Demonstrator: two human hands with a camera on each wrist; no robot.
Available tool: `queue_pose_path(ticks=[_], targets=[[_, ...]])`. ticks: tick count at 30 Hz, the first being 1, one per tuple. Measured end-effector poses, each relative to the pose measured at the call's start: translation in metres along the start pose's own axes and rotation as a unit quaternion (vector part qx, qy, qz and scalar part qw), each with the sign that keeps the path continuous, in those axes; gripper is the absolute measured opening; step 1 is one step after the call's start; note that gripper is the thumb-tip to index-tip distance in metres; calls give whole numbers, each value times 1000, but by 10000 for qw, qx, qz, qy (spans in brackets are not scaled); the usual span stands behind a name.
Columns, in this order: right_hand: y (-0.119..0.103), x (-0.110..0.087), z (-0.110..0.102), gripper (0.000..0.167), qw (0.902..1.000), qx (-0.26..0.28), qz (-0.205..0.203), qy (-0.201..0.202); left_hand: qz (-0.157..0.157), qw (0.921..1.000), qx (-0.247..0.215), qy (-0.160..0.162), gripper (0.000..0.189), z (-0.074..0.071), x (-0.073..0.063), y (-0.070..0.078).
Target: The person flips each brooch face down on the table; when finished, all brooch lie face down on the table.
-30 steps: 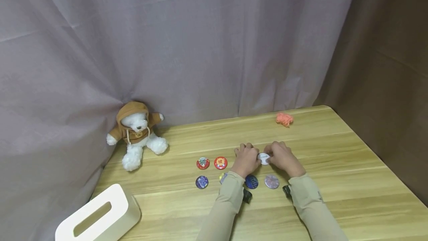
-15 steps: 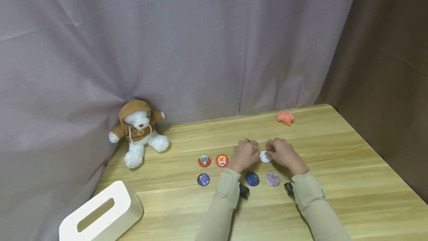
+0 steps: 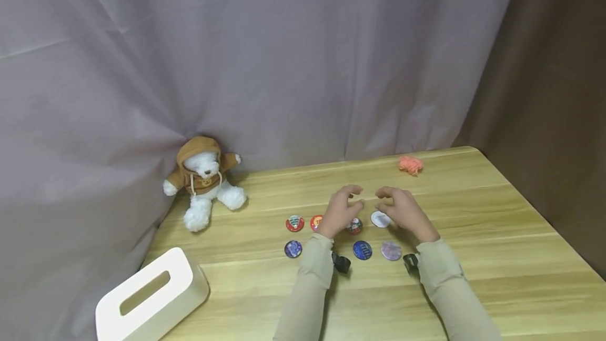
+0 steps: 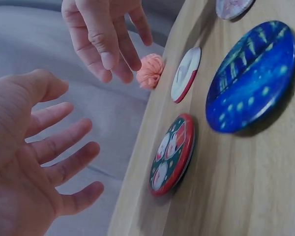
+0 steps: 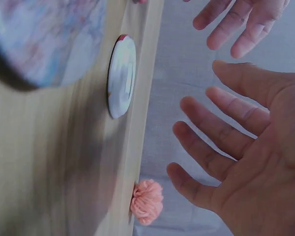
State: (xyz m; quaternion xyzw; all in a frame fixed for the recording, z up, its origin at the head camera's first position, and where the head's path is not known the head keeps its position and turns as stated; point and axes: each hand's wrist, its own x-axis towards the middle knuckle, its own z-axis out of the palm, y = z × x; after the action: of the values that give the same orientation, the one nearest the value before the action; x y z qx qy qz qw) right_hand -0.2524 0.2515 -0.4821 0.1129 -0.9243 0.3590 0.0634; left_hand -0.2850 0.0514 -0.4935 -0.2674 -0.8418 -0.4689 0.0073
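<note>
Both hands hover above the table with fingers spread and nothing held. The left hand [image 3: 340,210] is over the badge with red rim and small figures [image 3: 355,226]; the right hand [image 3: 402,212] is beside a white badge [image 3: 380,219], which lies back up and shows a pin in the left wrist view. Nearer the person are a blue badge [image 3: 362,250] and a pale pinkish badge [image 3: 391,250]. To the left lie a red badge with a tree [image 3: 294,223], a red and orange badge [image 3: 315,222] partly covered by the left hand, and a purple badge [image 3: 293,249].
A plush bear in a brown hoodie [image 3: 204,183] sits at the back left. At the front left stands a white box with a slot [image 3: 189,288]. Coral yarn [image 3: 410,165] lies near the back edge of the wooden table [image 3: 497,257], before a grey curtain [image 3: 284,67].
Both hands have let go of the white badge and risen from it, their fingers spreading. The badge now lies on the table, and the figure badge has come into sight.
</note>
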Motion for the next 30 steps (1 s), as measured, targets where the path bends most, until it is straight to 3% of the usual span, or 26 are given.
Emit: queue_pose_path(ticks=[7,15,21,30], targets=[[-12,9,7,38,9990,315,-189,-259,-271,9994,-189,49,42,-18,-7,-9],[-23,16,22,45,9952,275,-399,-856,-759,9964,69,-370,61,-29,-22,-15],[-28,20,31,56,9928,20,-320,-1152,-991,9920,555,-544,74,-29,-27,-19],[-32,18,36,46,9918,-450,-219,-1172,-753,9818,1542,-812,42,-29,-30,-20]])
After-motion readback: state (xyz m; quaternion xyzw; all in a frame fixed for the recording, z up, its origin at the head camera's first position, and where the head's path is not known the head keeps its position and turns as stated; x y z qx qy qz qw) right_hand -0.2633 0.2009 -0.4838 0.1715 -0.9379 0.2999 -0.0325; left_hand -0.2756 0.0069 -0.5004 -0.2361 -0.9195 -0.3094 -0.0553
